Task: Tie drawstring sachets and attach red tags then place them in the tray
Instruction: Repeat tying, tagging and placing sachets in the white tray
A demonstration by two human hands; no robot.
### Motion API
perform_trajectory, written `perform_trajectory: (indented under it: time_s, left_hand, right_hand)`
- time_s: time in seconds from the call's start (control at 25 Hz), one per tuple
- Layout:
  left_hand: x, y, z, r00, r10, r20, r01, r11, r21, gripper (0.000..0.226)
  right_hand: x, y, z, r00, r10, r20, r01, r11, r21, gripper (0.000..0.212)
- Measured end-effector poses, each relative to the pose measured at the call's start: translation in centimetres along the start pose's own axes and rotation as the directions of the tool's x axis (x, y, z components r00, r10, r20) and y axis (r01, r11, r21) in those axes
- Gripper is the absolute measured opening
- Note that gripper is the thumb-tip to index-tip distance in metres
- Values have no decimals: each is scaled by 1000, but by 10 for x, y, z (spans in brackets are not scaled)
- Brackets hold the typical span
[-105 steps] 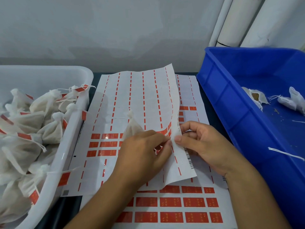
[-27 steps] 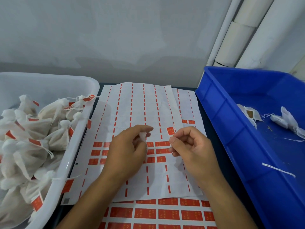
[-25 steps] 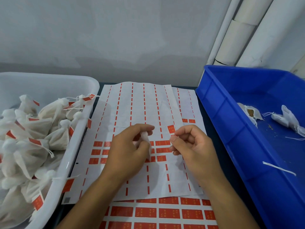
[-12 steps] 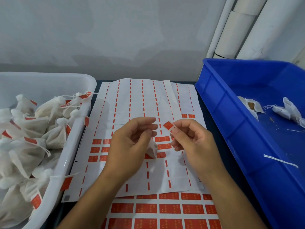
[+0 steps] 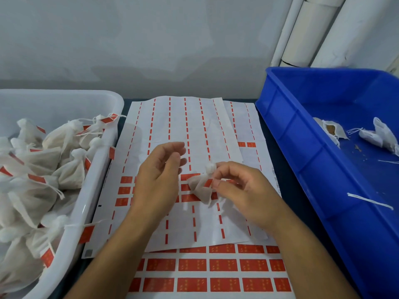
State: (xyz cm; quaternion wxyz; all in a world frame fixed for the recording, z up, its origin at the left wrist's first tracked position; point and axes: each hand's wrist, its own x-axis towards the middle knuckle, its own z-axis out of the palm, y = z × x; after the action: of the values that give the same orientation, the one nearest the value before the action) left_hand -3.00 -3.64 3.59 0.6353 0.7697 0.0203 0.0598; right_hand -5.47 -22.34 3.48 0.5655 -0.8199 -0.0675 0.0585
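A small white sachet [image 5: 199,188] hangs between my hands over the sticker sheet [image 5: 194,126]. My right hand [image 5: 241,190] pinches a red tag [image 5: 208,182] against the sachet just below its gathered top. My left hand [image 5: 158,178] hovers just left of the sachet with fingers loosely curled, and I see nothing in it. The white tray [image 5: 92,190] on the left holds several tied sachets with red tags [image 5: 69,169].
A blue bin [image 5: 302,147] on the right holds a few untied sachets [image 5: 332,130] and a loose white string [image 5: 369,200]. A second sheet of red tags [image 5: 216,266] lies near me, partly under the top sheet. A wall and white pipes stand behind.
My right hand peeled a red tag off the sheet and brought it to the sachet. The sachet left my left hand's grip and now sits at my right fingertips.
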Motion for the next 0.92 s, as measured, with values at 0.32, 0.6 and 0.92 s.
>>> perform_trajectory:
  time_s: [0.32,0.6,0.92]
  left_hand:
    - [-8,-3,1,945,69,321,-185,920,346,41]
    - [-15,1,11,946,224,236,-292,904,312,23]
    - [-14,11,5,944,231,235,-294,915,278,26]
  right_hand:
    - [3,1,0,995,17,-100,-4,991,131,13]
    - [3,-4,-2,970,100,-220,-14,932,363,12]
    - [3,-5,-4,971,155,-180,-71,912,403,12]
